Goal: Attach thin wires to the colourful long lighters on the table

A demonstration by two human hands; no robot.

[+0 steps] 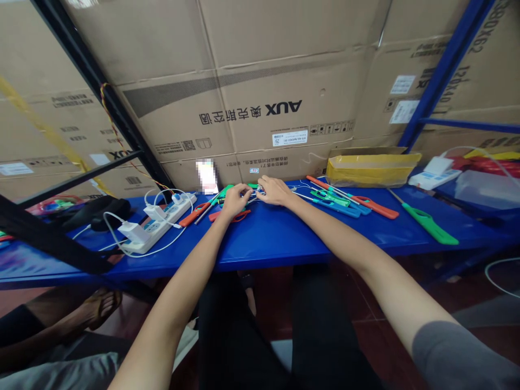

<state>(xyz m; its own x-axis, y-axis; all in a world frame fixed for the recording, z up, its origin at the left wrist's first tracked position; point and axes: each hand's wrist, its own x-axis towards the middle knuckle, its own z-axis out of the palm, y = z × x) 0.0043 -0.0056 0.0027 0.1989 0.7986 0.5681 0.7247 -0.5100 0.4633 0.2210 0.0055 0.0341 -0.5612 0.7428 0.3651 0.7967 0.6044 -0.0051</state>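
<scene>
Both my hands are close together over the blue table (272, 241), among long-necked lighters. My left hand (236, 199) has thumb and index finger brought together; anything between them is too small to name. My right hand (273, 190) is curled over small metal parts and thin rods, and its fingertips are partly hidden. A red lighter (241, 215) lies just under my left hand, with an orange lighter (190, 215) further left. To the right of my right hand lie blue lighters (339, 208), an orange lighter (377, 207) and a green lighter (433, 225).
A white power strip (162, 225) with plugs and looping cables lies on the left. Behind stand a lit phone (208, 177), a yellow-taped box (371, 169) and large cartons (252, 92). Dark and blue shelf posts rise at both sides. Another person's foot (101, 306) shows lower left.
</scene>
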